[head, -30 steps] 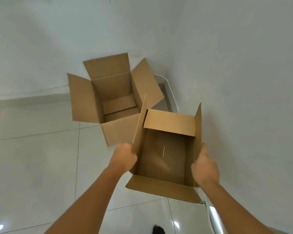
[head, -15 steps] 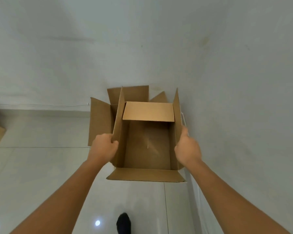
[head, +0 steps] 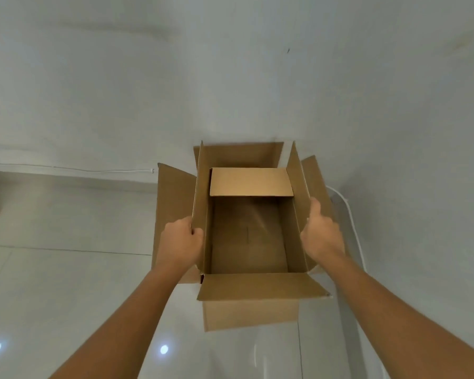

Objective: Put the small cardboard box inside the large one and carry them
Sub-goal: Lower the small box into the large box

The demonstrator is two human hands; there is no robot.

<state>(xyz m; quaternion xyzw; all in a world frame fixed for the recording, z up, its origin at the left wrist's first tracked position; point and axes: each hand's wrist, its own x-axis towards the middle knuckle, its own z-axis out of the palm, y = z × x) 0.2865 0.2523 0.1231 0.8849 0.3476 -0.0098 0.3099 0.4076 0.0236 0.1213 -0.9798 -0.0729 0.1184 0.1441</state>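
Both hands (head: 181, 242) (head: 322, 236) grip the upright small box (head: 248, 236), long axis pointing away, over the large box (head: 173, 203).

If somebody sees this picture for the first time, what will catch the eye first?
The small cardboard box, open, held in the middle of the view. The left hand and right hand grip its two upright side flaps. The large cardboard box shows its flaps just behind it, on the white tiled floor.

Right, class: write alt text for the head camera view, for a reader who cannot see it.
Two bare hands hold a small open cardboard box by its upright side flaps, left hand and right hand, directly over a larger open cardboard box standing on a glossy white tiled floor in a white-walled corner. The small box looks empty.
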